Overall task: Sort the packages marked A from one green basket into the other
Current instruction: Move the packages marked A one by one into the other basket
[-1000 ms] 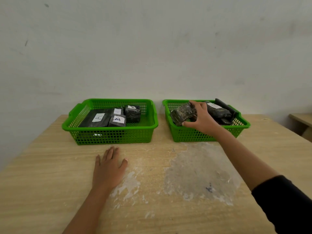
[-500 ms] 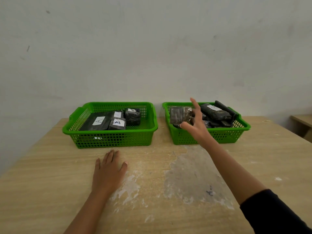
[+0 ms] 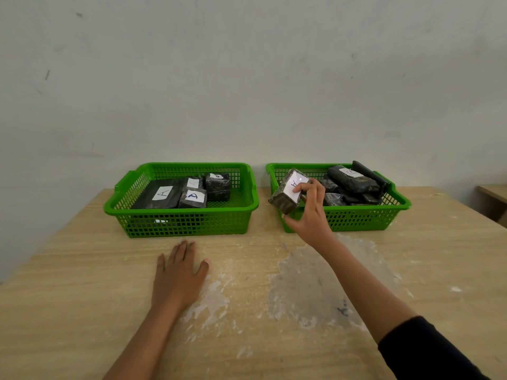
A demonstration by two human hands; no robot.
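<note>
Two green baskets stand side by side at the back of the table. The left basket holds several dark wrapped packages with white labels reading A. The right basket holds several dark packages, one with a white label whose letter I cannot read. My right hand grips a dark wrapped package over the right basket's front left corner; its white label, marked A, faces me. My left hand rests flat on the table in front of the left basket, fingers straight.
The wooden table has a pale worn patch in the middle, between my arms. A plain wall rises directly behind the baskets. A second wooden surface shows at the far right edge.
My right hand let go of the package in the right basket, opened, then took it up again turned over, so its label now faces me. My left hand stayed put.
</note>
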